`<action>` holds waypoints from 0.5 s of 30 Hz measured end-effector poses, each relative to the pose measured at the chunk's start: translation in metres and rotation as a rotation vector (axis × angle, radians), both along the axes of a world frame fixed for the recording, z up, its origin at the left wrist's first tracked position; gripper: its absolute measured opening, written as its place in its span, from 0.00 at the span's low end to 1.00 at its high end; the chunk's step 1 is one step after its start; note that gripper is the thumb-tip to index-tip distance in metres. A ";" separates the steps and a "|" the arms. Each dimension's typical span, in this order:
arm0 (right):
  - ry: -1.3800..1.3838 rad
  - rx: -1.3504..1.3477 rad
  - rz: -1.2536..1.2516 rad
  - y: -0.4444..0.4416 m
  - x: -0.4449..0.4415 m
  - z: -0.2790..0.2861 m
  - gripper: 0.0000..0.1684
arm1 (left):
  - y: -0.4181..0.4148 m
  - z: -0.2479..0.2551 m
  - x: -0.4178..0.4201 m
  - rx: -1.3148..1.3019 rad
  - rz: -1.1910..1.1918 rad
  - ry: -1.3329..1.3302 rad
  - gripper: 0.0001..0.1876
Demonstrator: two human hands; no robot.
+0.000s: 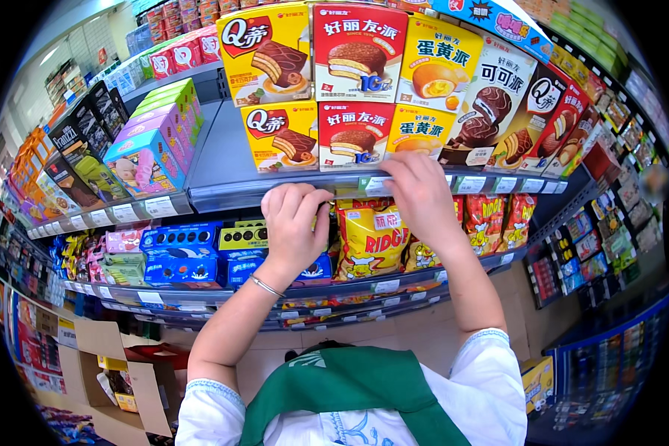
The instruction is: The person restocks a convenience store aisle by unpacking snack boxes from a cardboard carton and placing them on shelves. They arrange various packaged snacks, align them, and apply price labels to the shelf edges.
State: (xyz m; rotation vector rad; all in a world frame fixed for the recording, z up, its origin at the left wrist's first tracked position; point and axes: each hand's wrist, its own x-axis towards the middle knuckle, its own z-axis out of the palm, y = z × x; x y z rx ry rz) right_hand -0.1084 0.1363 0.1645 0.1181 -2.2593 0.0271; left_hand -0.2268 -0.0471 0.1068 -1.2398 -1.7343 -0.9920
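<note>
My left hand [294, 223], with a silver bangle at its wrist, is at the front edge of the grey metal shelf [223, 153]. Its fingers are curled and the thumb stands apart; nothing shows in it. My right hand [421, 198] is bent in front of the lower yellow box of egg-yolk pies [418, 129], covering its lower right part. Whether the fingertips touch the box is hard to tell. Left of that box stand a red Orion pie box [352, 136] and a yellow cake box [283, 139]. Matching larger-looking boxes [359, 53] sit on top.
A price-label strip [473, 184] runs along the shelf edge. Yellow snack bags [368, 245] and blue biscuit packs [181, 270] fill the shelf below. Candy boxes [148, 156] stand at left. An open cardboard carton [97, 334] with yellow boxes inside is at the lower left.
</note>
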 end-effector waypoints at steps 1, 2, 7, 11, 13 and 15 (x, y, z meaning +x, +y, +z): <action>-0.003 0.018 -0.017 -0.002 0.000 -0.002 0.13 | -0.001 -0.001 0.001 -0.003 -0.004 0.001 0.15; -0.007 0.036 -0.033 -0.002 0.002 -0.003 0.13 | -0.003 -0.001 0.001 -0.007 -0.007 0.001 0.15; -0.086 -0.003 -0.054 -0.001 0.004 -0.010 0.12 | -0.007 -0.005 0.002 -0.020 -0.028 -0.012 0.16; -0.173 -0.008 -0.028 -0.006 0.004 0.009 0.08 | -0.009 -0.006 0.001 -0.043 -0.045 -0.024 0.20; -0.205 0.055 -0.033 -0.004 0.001 0.015 0.09 | -0.008 -0.004 -0.001 -0.042 -0.055 -0.026 0.20; -0.209 0.145 -0.051 -0.006 0.000 0.023 0.09 | -0.008 -0.001 -0.001 -0.030 -0.065 -0.040 0.20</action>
